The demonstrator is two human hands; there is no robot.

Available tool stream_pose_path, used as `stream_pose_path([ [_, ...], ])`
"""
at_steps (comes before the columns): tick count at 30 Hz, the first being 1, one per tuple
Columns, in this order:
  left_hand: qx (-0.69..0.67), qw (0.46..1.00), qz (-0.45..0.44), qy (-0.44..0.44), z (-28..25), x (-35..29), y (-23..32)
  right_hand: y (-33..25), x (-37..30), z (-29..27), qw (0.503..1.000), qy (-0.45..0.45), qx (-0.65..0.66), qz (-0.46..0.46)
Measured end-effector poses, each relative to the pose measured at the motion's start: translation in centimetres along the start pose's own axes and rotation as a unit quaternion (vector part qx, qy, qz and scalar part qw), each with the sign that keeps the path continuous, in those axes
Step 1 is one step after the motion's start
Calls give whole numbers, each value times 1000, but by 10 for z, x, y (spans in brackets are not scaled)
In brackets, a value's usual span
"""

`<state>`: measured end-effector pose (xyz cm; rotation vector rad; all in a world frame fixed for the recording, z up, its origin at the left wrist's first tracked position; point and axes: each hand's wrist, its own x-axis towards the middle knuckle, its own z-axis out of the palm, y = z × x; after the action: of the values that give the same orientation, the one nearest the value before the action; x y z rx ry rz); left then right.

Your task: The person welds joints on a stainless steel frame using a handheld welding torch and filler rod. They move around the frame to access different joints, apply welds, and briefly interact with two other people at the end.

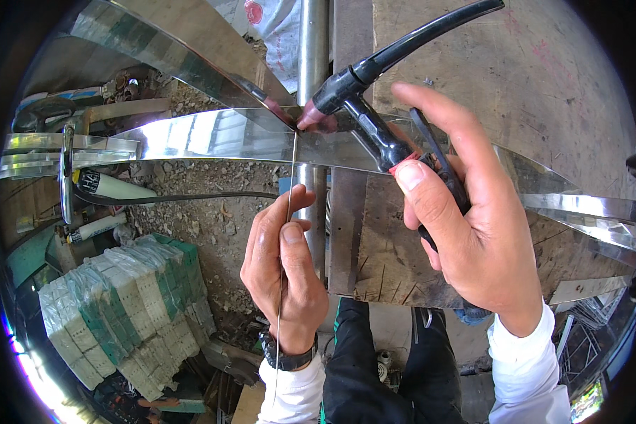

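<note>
My right hand (pixel 477 226) is closed around the handle of a black TIG welding torch (pixel 374 131), index finger stretched out beside its switch lever. The torch's pinkish ceramic cup points down-left at the corner where two polished metal strips meet. One strip (pixel 205 138) runs crosswise; the other strip (pixel 184 53) slants in from the upper left. Pinched between thumb and fingers of my left hand (pixel 286 268) is a thin filler rod (pixel 294 155). Its upper tip reaches the corner beside the cup, and its lower end passes over my wrist. No arc glow shows.
A wooden board (pixel 459 63) lies under the strip on the right. A round metal pipe (pixel 312 56) runs beside the board. Plastic-wrapped green and white blocks (pixel 131 304) are stacked lower left. A dark cable (pixel 191 198) crosses the rubble ground. A metal clamp (pixel 66 173) stands at the left.
</note>
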<state>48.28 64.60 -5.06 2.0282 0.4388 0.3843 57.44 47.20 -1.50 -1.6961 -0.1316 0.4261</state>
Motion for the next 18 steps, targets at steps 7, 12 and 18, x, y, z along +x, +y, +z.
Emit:
stream_pose_path([
  [7, 27, 999, -37, 3, -3, 1, 15, 0, 0, 1, 1000, -4, 1, 5],
  [12, 20, 999, -46, 8, 0, 0, 14, 0, 1, -2, 1000, -9, -11, -12],
  [18, 47, 998, -48, 2, -2, 1, 15, 3, 2, -1, 1000, -8, -9, -17],
])
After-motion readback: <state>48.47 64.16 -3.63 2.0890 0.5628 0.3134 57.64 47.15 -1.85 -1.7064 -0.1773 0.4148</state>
